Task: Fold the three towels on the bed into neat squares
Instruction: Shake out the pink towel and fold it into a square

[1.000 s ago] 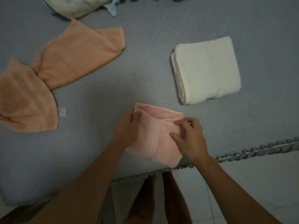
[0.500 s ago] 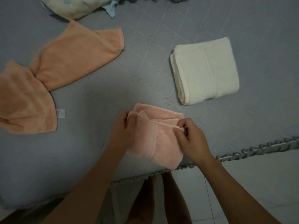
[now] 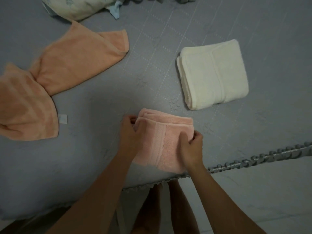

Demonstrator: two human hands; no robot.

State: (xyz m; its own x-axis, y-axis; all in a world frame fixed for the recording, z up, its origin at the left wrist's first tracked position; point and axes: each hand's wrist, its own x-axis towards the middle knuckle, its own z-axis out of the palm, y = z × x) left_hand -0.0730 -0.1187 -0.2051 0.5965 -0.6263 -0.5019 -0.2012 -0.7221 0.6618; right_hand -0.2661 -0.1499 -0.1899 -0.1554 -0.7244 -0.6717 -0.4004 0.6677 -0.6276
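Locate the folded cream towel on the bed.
In the head view the cream towel lies folded on the right of the grey bedspread, apart from and beyond the pink towel.

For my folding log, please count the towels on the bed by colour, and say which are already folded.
Cream towel: 1, folded, lying alone.
Pink towel: 1, folded small, gripped at its sides by the left hand and right hand.
Orange towel: 1, not yet folded, twisted in the middle.
Total: 3 towels.
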